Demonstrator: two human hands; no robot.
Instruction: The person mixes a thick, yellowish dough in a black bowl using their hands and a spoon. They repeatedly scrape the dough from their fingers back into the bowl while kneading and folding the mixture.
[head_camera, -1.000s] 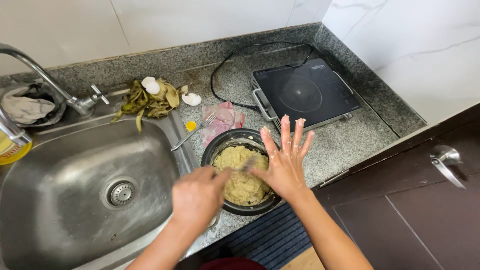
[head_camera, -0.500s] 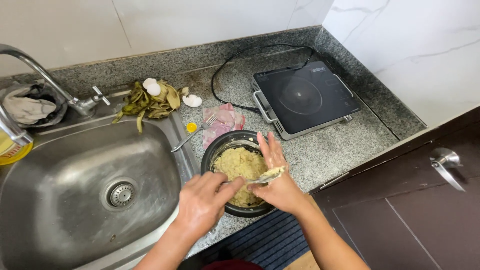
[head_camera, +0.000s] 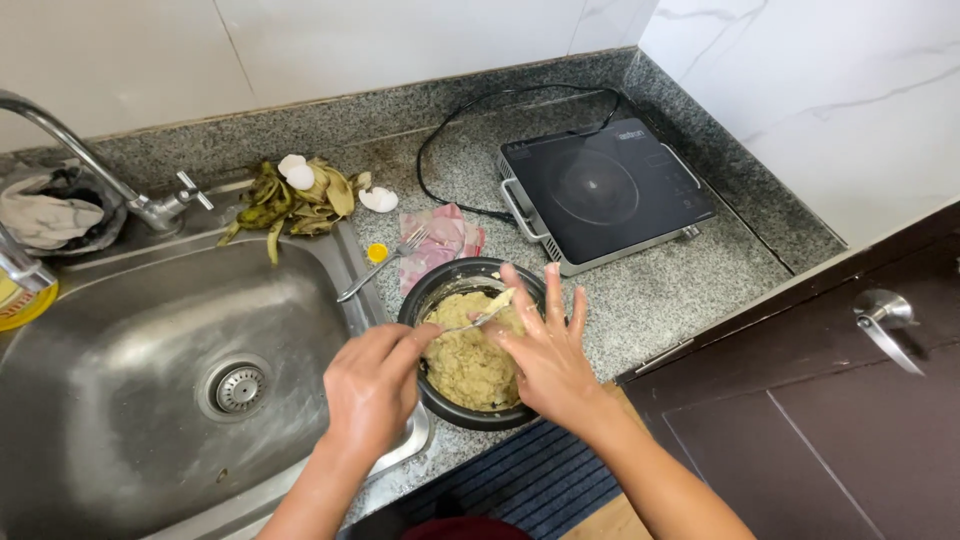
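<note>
A black bowl of lumpy yellowish batter stands on the granite counter between the sink and the cooktop. My left hand is at the bowl's left rim and pinches the handle of a metal spoon, which lies across the batter with some of it stuck to the tip. My right hand hovers over the bowl's right side with its fingers spread. Its thumb and forefinger are at the spoon's batter-coated end. It holds nothing.
A steel sink with a faucet lies to the left. Banana peels, eggshells, a fork and a pink wrapper lie behind the bowl. A black induction cooktop sits to the right, a dark cabinet door below.
My right hand dropped from a raised, spread pose onto the spoon, then spread its fingers again at the spoon's tip. My left hand stayed at the bowl's left rim, holding the handle.
</note>
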